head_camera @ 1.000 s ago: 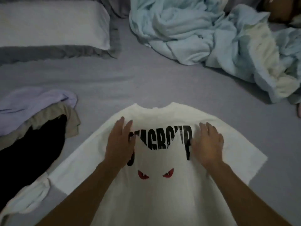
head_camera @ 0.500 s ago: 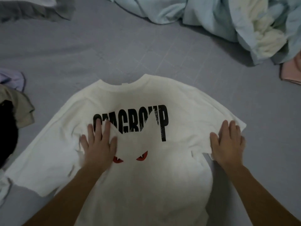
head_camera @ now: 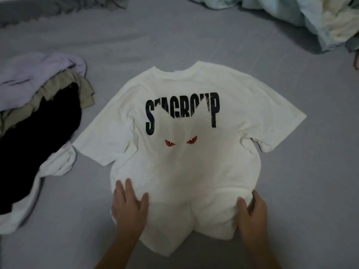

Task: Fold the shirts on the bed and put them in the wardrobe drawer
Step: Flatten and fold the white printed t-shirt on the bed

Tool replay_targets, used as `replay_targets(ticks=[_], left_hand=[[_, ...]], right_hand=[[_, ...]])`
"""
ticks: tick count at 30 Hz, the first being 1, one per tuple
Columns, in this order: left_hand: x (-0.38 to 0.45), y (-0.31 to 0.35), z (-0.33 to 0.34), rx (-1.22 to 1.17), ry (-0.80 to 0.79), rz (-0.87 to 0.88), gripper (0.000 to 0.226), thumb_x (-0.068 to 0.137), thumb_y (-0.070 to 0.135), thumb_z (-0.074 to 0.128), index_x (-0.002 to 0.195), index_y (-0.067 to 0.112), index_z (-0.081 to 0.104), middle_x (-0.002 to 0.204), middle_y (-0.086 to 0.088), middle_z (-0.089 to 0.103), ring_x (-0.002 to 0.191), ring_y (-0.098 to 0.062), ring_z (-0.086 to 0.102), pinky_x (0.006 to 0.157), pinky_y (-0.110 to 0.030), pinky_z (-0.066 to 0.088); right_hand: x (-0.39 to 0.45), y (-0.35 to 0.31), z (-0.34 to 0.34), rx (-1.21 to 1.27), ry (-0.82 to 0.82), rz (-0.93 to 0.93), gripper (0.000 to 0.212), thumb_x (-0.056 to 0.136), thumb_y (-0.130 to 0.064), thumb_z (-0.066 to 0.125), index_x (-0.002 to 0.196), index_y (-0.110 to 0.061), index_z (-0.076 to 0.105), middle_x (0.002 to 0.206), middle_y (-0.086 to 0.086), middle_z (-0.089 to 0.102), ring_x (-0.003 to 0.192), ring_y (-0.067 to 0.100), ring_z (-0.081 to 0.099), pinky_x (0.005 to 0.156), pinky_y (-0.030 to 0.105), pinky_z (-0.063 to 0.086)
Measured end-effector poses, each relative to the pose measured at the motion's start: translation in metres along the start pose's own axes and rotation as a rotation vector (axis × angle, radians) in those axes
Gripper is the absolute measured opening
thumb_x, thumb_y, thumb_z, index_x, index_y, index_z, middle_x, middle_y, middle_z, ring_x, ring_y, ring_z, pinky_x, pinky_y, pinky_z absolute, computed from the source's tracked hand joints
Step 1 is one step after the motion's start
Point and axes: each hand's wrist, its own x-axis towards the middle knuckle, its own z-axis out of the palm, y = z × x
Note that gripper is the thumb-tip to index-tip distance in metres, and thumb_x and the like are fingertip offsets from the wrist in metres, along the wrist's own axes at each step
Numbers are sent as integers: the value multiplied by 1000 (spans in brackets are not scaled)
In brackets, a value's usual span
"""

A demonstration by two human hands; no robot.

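Note:
A white T-shirt point(head_camera: 186, 158) with black lettering and two red eyes lies spread back-up on the grey bed sheet point(head_camera: 291, 191), collar pointing away from me. My left hand point(head_camera: 129, 207) rests flat, fingers straight, on the shirt's lower left side. My right hand point(head_camera: 252, 212) is at the lower right edge, thumb on top and fingers curled round the bunched fabric there. The bottom hem is rumpled between my hands. Both sleeves lie spread out to the sides.
A pile of unfolded clothes lies at the left: lilac point(head_camera: 33, 72), beige point(head_camera: 77, 88), black point(head_camera: 38, 136) and white point(head_camera: 56, 166) pieces. A crumpled pale blue blanket point(head_camera: 314, 18) fills the top right. A grey pillow edge point(head_camera: 48, 8) shows at the top left.
Both hands have slid down the shirt from the print and the right sleeve to its lower sides. The right hand now grips the lower right edge. The lettering is uncovered.

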Motion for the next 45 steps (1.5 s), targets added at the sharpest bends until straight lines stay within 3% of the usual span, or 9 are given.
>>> replay_targets(ticks=[3,8,15,21,26,31,34,42,45], left_hand=[[-35,-39,1,-282,43,-404,100,60,64,54,132,-5,53,127,-36,53,119,-48,51,100,-52,42],[-63,-65,16,-865,-210,-721,39,86,33,74,79,-4,63,73,-21,63,64,-25,58,62,-34,48],[-57,-64,8,-1269,-177,-574,15,94,6,53,95,14,66,84,-5,71,74,-20,66,65,-33,56],[-87,-90,-11,-1712,-69,-654,38,78,7,43,103,18,70,94,-3,76,81,-25,72,76,-37,57],[-134,-132,28,-1281,-6,-933,16,77,8,58,61,7,59,59,-10,56,55,-24,49,53,-27,43],[-137,-139,43,-1100,-64,-657,14,88,10,67,87,-1,58,74,-17,57,61,-25,53,55,-28,47],[-124,-130,40,-1104,-50,-511,24,89,17,71,105,1,64,95,-13,73,81,-30,70,76,-42,60],[-141,-142,38,-968,165,-527,16,91,24,67,101,12,64,87,-6,67,83,-28,64,70,-31,51],[-154,-164,46,-763,34,-676,31,89,21,69,114,3,66,95,-14,64,87,-32,61,81,-42,53]], right_hand=[[-36,25,2,133,62,351,24,93,-14,65,115,-5,63,106,12,68,102,31,64,87,37,47],[-62,37,0,359,-91,670,20,93,-20,67,86,-2,65,86,21,69,79,29,64,68,33,53],[-72,27,3,319,-175,532,16,93,-15,63,80,-6,66,70,12,66,57,18,57,50,22,49],[-92,48,-19,561,354,540,33,81,-19,55,98,7,64,86,2,58,76,22,55,71,34,45],[-112,93,-61,77,236,723,27,88,-30,53,94,-4,55,95,14,55,82,35,55,75,45,49],[-105,100,-75,-160,116,424,17,84,-10,69,70,-7,60,70,13,63,59,23,52,66,37,47],[-90,88,-70,-216,128,291,24,84,-21,67,98,-1,66,90,19,68,77,33,63,73,39,49],[-82,97,-80,-306,96,248,34,97,-28,55,112,2,61,106,24,64,86,34,54,77,38,40],[-89,109,-93,-386,61,348,34,95,-24,57,114,4,62,112,28,65,101,45,59,88,48,46]])
